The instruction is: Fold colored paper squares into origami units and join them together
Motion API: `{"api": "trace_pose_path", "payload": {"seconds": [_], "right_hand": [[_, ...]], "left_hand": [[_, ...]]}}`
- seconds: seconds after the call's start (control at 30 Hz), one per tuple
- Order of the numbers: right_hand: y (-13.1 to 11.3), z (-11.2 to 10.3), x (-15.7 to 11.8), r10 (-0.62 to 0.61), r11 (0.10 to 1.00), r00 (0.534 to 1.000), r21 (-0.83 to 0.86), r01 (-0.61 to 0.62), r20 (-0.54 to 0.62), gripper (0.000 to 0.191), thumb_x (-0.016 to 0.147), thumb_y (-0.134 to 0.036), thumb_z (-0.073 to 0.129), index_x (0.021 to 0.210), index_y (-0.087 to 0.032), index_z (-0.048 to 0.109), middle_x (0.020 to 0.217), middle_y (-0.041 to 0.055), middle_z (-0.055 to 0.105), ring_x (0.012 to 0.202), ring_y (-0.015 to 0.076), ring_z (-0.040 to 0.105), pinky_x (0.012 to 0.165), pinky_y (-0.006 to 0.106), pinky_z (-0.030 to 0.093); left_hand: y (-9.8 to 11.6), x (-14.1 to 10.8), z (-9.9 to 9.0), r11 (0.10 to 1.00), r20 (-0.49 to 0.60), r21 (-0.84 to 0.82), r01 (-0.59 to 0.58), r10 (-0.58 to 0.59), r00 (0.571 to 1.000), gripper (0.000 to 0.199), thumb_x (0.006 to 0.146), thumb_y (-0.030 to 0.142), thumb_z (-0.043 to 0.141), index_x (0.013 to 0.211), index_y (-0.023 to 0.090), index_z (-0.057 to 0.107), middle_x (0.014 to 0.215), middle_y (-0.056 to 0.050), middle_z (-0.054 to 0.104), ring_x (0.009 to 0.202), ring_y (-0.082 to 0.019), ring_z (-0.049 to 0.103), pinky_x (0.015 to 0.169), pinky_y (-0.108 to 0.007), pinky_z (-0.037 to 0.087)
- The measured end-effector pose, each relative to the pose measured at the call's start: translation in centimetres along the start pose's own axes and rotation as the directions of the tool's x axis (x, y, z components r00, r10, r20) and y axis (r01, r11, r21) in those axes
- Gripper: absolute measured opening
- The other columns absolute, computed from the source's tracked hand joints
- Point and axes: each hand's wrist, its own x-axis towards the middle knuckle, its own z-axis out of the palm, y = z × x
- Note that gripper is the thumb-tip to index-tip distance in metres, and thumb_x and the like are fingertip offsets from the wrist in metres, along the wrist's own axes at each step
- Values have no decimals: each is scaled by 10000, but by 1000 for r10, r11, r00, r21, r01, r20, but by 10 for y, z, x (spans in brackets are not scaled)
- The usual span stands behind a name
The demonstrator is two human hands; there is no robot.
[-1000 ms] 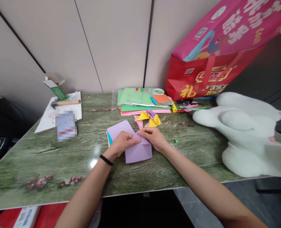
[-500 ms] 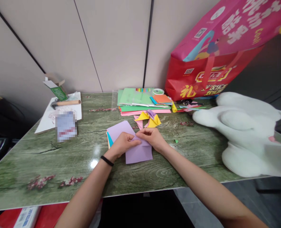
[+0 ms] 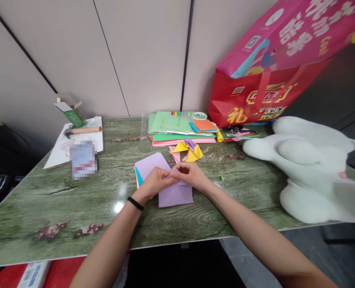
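We have both hands close together, left hand (image 3: 154, 182) and right hand (image 3: 193, 176) pinching the upper part of a lilac origami sheet (image 3: 176, 197); they cover it there, so its exact fold is unclear to us. It sits just right of our square-paper stack (image 3: 151, 163). Beyond that stack, rightward, lies a yellow-pink-lilac folded-paper piece (image 3: 196, 154); well left, a wooden-handled hammer (image 3: 86, 130).

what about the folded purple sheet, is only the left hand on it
No, the left hand and right hand both hold the folded purple sheet.
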Motion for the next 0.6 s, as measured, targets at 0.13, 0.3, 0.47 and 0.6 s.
{"api": "trace_pose_path", "payload": {"seconds": [0.13, 0.3, 0.47, 0.6], "right_hand": [[2, 0, -1, -40, 998, 999, -53, 39, -24, 245, 637, -386, 702, 630, -156, 617, 574, -8, 607, 520, 103, 491, 499, 227, 370], [3, -2, -1, 51, 998, 999, 36, -50, -5, 252, 625, -386, 715, 605, -148, 634, 586, 0, 625, 536, 105, 509, 518, 229, 375], [-1, -2, 0, 54, 996, 998, 71, -52, -31, 292, 684, -435, 659, 787, -165, 698, 787, 26, 692, 715, 145, 592, 637, 255, 432], [0, -2, 1, 61, 995, 990, 92, -49, -128, 295, 674, -457, 658, 707, -165, 682, 694, 8, 672, 655, 139, 573, 605, 257, 425]], "left_hand": [[-2, 0, 1, 1000, 54, -16, 7, -7, 999, 450, 623, 536, 651, 517, 135, 477, 479, 59, 322, 451, -47, 231, 404, -194, 123], [3, -2, 0, 1000, 42, 6, -15, 14, 999, 472, 626, 506, 657, 461, 155, 387, 456, 70, 276, 435, -41, 204, 401, -203, 104], [6, -2, -2, 1000, -50, -9, -7, 6, 999, 510, 603, 532, 663, 446, 165, 345, 451, 70, 267, 430, -38, 199, 405, -204, 93], [4, 0, -2, 999, -151, -53, 2, -10, 988, 532, 584, 531, 680, 460, 181, 299, 458, 77, 243, 426, -35, 187, 415, -208, 84]]}}
